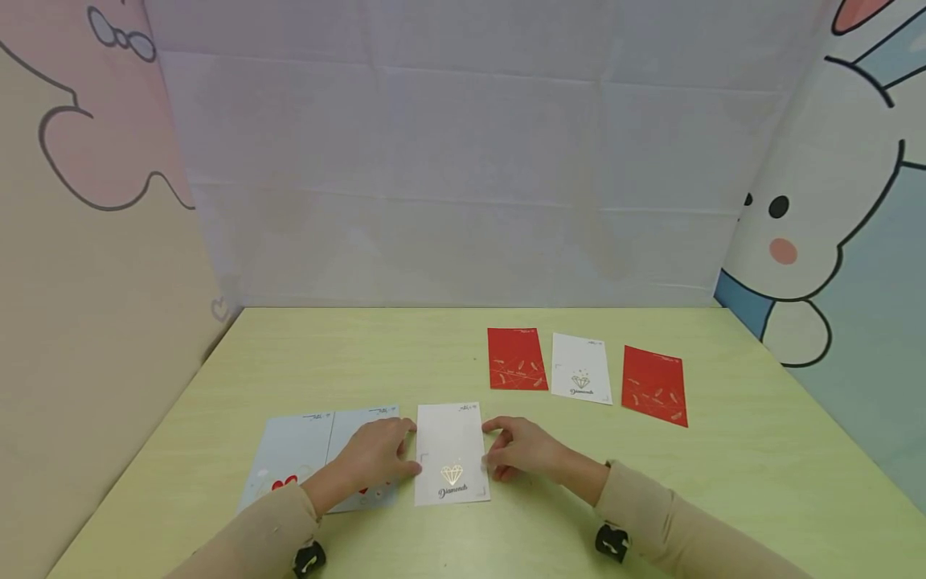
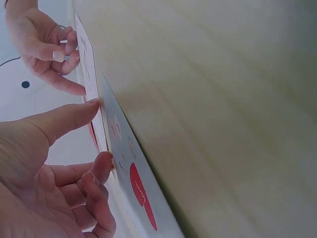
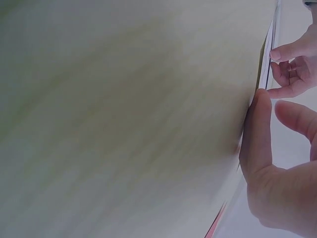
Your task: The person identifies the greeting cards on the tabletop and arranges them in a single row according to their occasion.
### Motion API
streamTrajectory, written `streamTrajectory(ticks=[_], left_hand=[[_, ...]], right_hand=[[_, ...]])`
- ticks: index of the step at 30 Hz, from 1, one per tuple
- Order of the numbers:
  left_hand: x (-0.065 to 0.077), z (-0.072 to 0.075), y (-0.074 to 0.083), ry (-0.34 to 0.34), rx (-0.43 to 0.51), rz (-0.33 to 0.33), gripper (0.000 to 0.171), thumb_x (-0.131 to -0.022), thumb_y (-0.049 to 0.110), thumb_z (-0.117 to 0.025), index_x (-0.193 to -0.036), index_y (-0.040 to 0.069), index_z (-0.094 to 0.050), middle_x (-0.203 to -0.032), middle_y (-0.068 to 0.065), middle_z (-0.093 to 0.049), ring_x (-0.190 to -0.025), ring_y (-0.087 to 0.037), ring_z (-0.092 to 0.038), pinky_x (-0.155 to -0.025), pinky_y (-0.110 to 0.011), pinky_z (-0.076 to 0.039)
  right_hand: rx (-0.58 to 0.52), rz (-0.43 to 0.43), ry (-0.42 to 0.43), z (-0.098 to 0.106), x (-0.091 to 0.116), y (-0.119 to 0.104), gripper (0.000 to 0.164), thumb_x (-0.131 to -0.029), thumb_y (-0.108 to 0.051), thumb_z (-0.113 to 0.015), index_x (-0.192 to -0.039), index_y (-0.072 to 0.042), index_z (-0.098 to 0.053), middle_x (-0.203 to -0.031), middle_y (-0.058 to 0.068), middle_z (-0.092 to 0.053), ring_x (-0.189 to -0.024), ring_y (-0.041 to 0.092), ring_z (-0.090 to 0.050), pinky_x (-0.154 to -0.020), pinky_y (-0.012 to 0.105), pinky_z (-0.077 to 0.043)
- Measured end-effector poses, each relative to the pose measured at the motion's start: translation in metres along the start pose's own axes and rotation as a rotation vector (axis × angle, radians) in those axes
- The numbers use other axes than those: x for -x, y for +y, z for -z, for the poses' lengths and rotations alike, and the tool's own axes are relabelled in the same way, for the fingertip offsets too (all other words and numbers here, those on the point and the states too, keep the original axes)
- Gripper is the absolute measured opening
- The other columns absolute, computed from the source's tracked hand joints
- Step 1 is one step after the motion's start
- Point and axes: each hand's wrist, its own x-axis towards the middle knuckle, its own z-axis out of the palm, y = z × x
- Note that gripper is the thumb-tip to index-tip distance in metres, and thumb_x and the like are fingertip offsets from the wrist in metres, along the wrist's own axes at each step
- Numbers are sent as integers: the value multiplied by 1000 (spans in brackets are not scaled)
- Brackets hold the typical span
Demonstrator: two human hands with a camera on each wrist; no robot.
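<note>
Beige sleeves [image 1: 253, 531]: nearest the camera, yours reach in from the bottom over the pale table [image 1: 550, 515], with a black wrist piece [image 1: 612, 542] at each cuff.
Pink figure [image 1: 123, 153]: drawn on the wall to your left, outlined in grey.
White cloth [image 1: 463, 161]: hangs behind the table, creased.
Left blue card [image 1: 289, 450]: flat on the table, red hearts near its lower part, partly under your left forearm.
Right blue card [image 1: 350, 425]: edge to edge with it, largely hidden by your left hand.
Left hand [image 1: 369, 458]: your thumb and forefinger are spread wide, tips at the left edge of the near white card.
Near white card [image 1: 450, 446]: flat between your two hands, just beside the blue pair, gold diamond above the word "Diamonds".
Right hand [image 1: 528, 449]: your thumb and forefinger are spread apart at the card's right edge, other fingers loosely bent.
Left red card [image 1: 517, 358]: farther back, beyond your right hand.
Far white card [image 1: 581, 370]: between two reds, with the same diamond print.
Right red card [image 1: 653, 386]: tilted, ending that row.
Rabbit drawing [image 1: 796, 201]: on the wall to your right.
</note>
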Motion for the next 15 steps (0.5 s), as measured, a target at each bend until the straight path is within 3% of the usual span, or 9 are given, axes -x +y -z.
streamTrajectory(ticks=[8,15], left_hand=[[-3,1,0,18,51,21,53,-70,26,-74,-112,1,-54,-63,5,-43,-54,-10,-39,-51,-26,-33],[-10,5,1,122,199,9,45,-75,24,-70,-113,5,-55,-72,7,-49,-53,-10,-42,-46,-24,-36]], right_hand=[[-60,28,-11,7,-3,4,47,-79,-10,-64,-120,3,-46,-77,9,-55,-60,21,-59,-58,30,-50],[-126,58,4,22,-2,3,39,-82,-11,-60,-116,2,-49,-80,11,-58,-66,24,-60,-63,33,-50]])
